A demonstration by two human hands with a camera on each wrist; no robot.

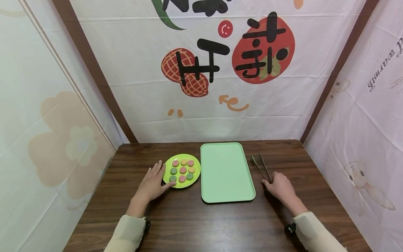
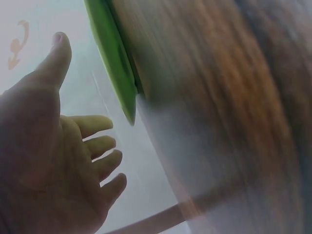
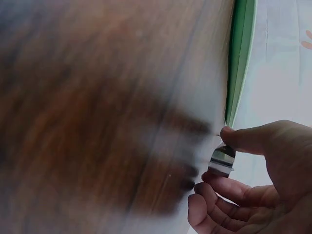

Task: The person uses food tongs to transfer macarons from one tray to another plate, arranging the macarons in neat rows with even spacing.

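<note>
My left hand (image 1: pixel 152 183) is at the left edge of a yellow-green plate (image 1: pixel 196 176), fingers stretched out and thumb at its near rim. On the plate lie several small macarons (image 1: pixel 183 170) in pink, yellow and blue-green. In the left wrist view the fingers are straight and spread, and the palm holds nothing. Right of a pale green tray (image 1: pixel 225 173), my right hand (image 1: pixel 281 187) holds metal tongs (image 3: pixel 222 160) by their near end. Thumb and fingers pinch the metal in the right wrist view. The tongs' two arms point away, spread apart.
The tray stands close to the plate's right side, in the middle of the dark wooden table (image 1: pixel 217 227). A printed white cloth wall (image 1: pixel 151 105) rises at the table's back edge, with more cloth walls at left and right.
</note>
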